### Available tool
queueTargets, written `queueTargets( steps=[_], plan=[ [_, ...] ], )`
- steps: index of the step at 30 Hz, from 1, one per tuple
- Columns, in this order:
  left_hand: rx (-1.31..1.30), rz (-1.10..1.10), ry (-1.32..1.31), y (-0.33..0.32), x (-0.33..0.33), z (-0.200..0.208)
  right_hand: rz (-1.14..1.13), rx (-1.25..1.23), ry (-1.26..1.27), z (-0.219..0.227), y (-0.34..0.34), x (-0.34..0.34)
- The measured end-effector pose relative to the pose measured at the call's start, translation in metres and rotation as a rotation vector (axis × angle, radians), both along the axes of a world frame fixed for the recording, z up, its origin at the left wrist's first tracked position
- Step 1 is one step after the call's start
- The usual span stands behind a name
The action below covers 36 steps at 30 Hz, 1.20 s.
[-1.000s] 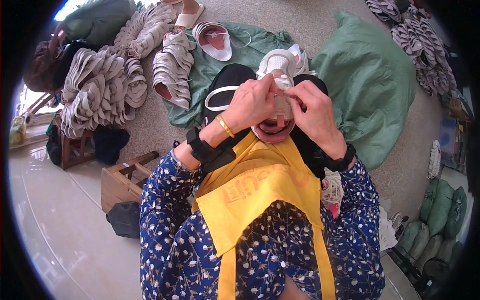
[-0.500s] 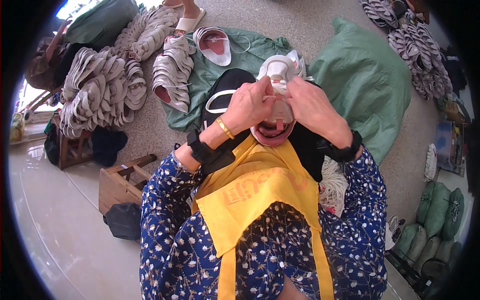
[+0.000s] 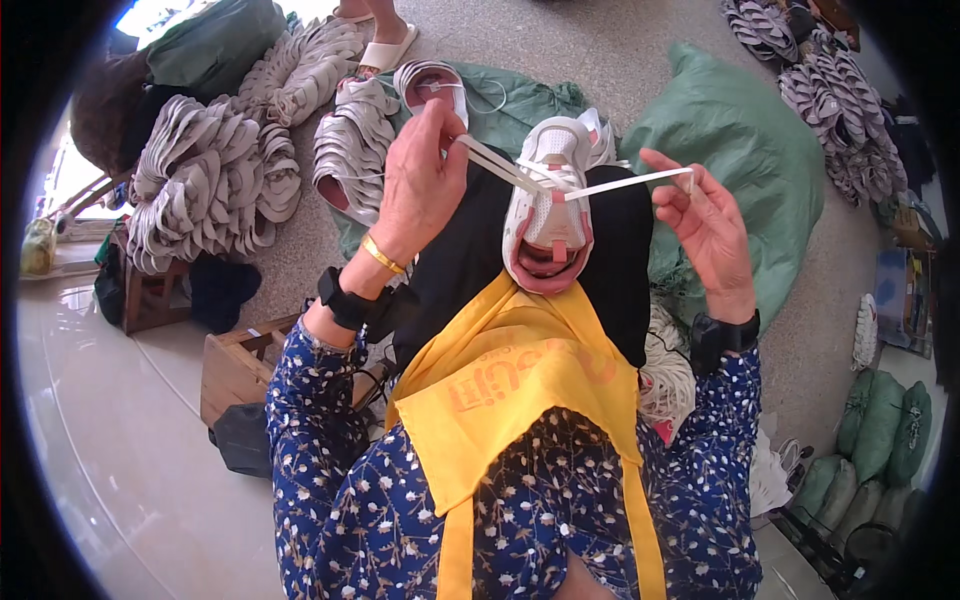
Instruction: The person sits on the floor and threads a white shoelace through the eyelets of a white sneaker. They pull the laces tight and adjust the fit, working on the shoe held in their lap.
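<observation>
A white shoe upper [image 3: 522, 222] with pink trim lies across the black cloth on my lap, its pink-lined opening nearest me. White shoelace [image 3: 612, 186] runs out of its eyelets to both sides. On the left, my left hand [image 3: 428, 178] is closed on a doubled length of lace, pulled up and away from the upper. My right hand [image 3: 712, 222], off to the right, pinches the other lace end between thumb and fingertips, its other fingers curled loosely. Both lace lengths look taut. The yellow apron [image 3: 520, 370] reaches up to the shoe's opening.
Stacked shoe uppers [image 3: 190, 190] stand at left, with another stack [image 3: 350, 150] nearer the middle and a single laced upper [image 3: 428, 82] beyond. A full green sack [image 3: 735, 180] lies at right. A bundle of white laces [image 3: 665, 375] rests beside my right thigh. A wooden stool [image 3: 232, 375] stands left.
My hands were together over the shoe's lacing. They have moved apart, left and right, drawing the lace out between them. The shoe upper has stayed on my lap.
</observation>
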<state>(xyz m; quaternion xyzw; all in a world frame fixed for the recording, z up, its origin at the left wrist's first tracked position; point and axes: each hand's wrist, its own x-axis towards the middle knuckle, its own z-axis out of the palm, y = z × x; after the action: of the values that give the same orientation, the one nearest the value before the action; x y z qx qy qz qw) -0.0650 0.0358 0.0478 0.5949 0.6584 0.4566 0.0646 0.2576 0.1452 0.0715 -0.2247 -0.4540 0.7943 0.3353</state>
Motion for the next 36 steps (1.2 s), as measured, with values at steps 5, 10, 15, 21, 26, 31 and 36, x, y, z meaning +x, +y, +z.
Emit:
queueTargets(
  steps=[5, 10, 15, 21, 26, 31, 36],
  plan=[
    [-0.062, -0.043, -0.056, -0.005, 0.012, -0.016, -0.21, -0.055, 0.066, -0.015, 0.012, 0.039],
    [-0.09, -0.281, -0.035, -0.004, 0.031, -0.023, -0.357, -0.117, 0.202, -0.042, 0.027, 0.136],
    [-0.126, -0.391, -0.08, 0.009, 0.037, -0.033, -0.618, -0.209, 0.112, -0.087, 0.023, 0.26],
    [-0.138, -0.412, -0.009, 0.028, 0.04, -0.041, -0.628, -0.198, -0.203, -0.118, -0.008, 0.252],
    [-0.124, -0.52, 0.113, 0.039, 0.032, -0.039, -0.457, -0.04, -0.634, -0.123, -0.007, 0.197],
    [-0.198, -0.636, 0.15, 0.035, 0.031, -0.006, -0.336, 0.295, -0.807, -0.119, -0.001, 0.123],
    [-0.226, -0.633, 0.225, 0.028, 0.036, -0.009, -0.248, 0.432, -0.699, -0.082, -0.008, 0.034]
  ],
)
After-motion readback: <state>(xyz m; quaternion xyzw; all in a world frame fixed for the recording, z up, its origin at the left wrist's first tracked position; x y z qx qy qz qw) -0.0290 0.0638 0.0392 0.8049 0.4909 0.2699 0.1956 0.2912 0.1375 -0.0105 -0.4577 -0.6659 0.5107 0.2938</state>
